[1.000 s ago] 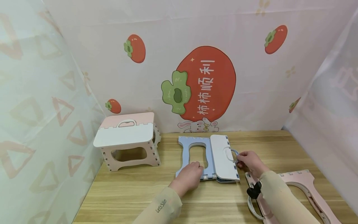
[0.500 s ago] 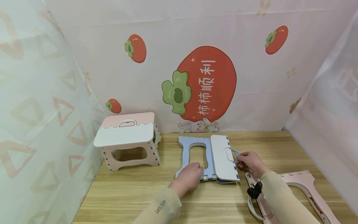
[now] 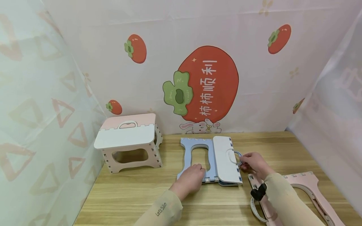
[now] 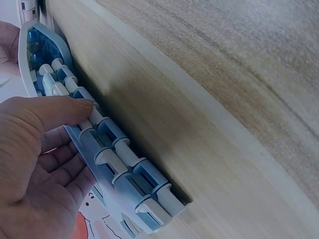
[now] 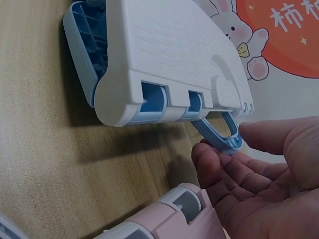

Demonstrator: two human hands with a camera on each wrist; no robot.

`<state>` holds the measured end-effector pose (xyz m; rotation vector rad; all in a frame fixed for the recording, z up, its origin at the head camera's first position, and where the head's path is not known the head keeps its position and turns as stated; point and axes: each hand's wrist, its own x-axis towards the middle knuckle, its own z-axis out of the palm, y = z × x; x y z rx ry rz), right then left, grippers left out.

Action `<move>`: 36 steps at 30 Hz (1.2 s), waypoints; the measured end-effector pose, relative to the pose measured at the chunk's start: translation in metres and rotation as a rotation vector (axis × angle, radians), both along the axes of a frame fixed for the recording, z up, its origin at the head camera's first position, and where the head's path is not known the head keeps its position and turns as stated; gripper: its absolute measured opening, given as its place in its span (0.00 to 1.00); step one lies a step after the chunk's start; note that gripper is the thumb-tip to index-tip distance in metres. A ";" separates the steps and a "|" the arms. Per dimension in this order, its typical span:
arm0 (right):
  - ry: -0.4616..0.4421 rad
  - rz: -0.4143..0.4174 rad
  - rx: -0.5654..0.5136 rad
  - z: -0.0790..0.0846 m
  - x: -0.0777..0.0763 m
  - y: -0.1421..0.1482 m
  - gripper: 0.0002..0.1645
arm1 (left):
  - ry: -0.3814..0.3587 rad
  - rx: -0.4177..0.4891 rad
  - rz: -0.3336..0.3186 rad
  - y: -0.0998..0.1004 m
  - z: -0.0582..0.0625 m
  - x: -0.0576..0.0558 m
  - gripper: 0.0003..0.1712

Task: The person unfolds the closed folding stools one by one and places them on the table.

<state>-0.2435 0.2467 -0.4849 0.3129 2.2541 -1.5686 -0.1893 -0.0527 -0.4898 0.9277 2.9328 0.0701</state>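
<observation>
A blue-and-white folding stool [image 3: 226, 160] lies folded on its side on the table, its white half-top raised slightly at the right. My left hand [image 3: 190, 179] grips the near edge of its blue leg panel [image 3: 185, 153]. In the left wrist view, the thumb [image 4: 75, 110] presses on the hinged edge while the fingers curl behind the panel. At the stool's right side, my right hand [image 3: 254, 164] pinches the blue carry handle [image 5: 224, 142]. The right wrist view shows thumb and fingers at the loop's outer end.
A pink-and-white folding stool [image 3: 125, 138] stands unfolded at the back left. Another pink folding stool [image 3: 306, 181] lies flat at the front right, partly under my right forearm. A persimmon-printed cloth [image 3: 254, 94] rises behind the wooden table [image 3: 135, 194].
</observation>
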 end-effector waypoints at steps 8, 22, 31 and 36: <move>0.005 0.000 -0.002 0.005 0.001 0.001 0.22 | -0.006 0.006 0.004 0.000 0.001 0.000 0.14; 0.042 0.025 0.032 0.012 0.000 0.002 0.19 | 0.015 0.045 -0.005 -0.004 0.000 0.000 0.12; 0.073 0.034 0.004 0.015 0.001 0.002 0.18 | 0.001 0.077 0.009 -0.007 0.001 0.000 0.12; 0.082 0.031 -0.002 0.019 0.001 0.001 0.19 | -0.011 0.093 0.023 -0.008 0.002 -0.001 0.15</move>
